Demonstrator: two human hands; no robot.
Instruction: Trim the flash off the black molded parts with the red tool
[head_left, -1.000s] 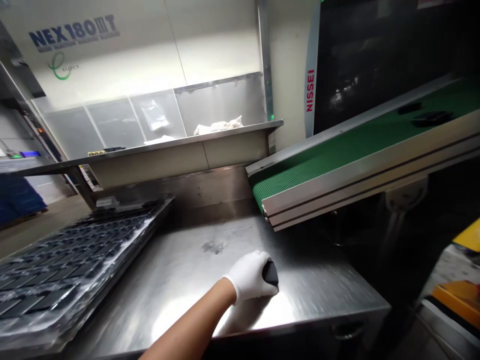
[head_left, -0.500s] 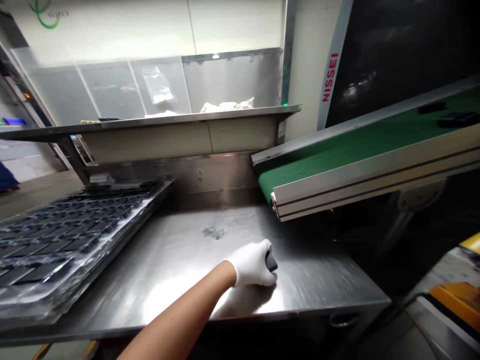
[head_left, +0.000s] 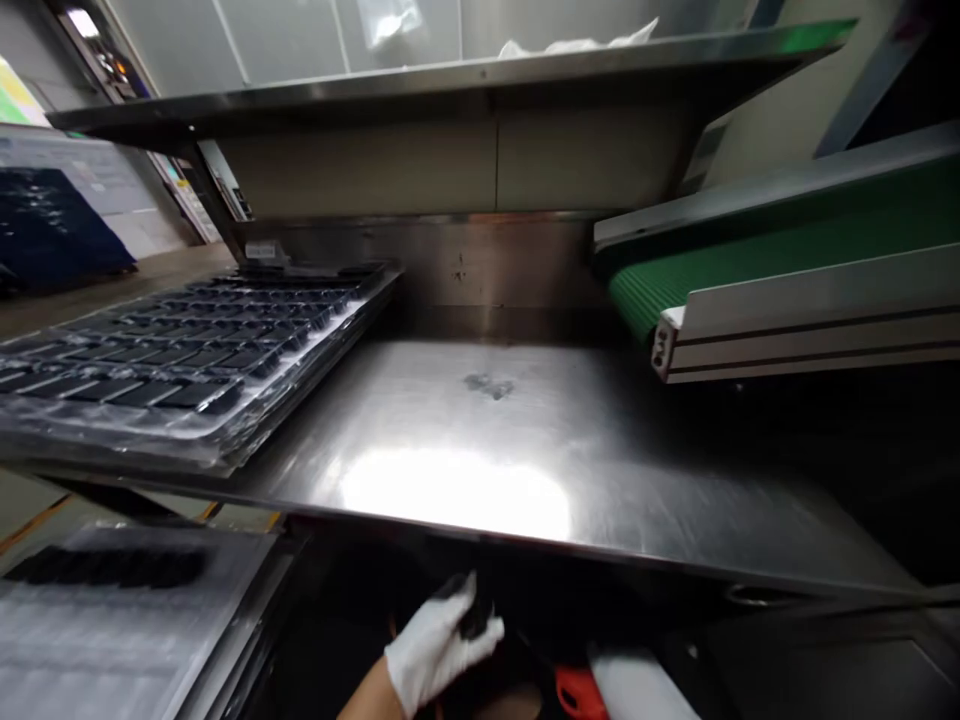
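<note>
1. Head view: left hand [head_left: 439, 648] pinched a dark piece [head_left: 474, 618] near the front of the desk [head_left: 405, 420].
2. Right hand [head_left: 641, 688] (blurry) lay beside something red [head_left: 580, 692]; grip couldn't be told.
3. Light, steady fingertip pressure seemed best.

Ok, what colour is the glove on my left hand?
White; the glove on your left hand shows in the head view.

one gloved hand [head_left: 442, 640] I can make out on my feed, one dark part [head_left: 474, 622] in it, one belt [head_left: 810, 230], one bench [head_left: 397, 400], one shelf [head_left: 375, 85], two tray stacks [head_left: 157, 428], one red thing [head_left: 587, 688], tray parts [head_left: 139, 392] too many to count
</note>
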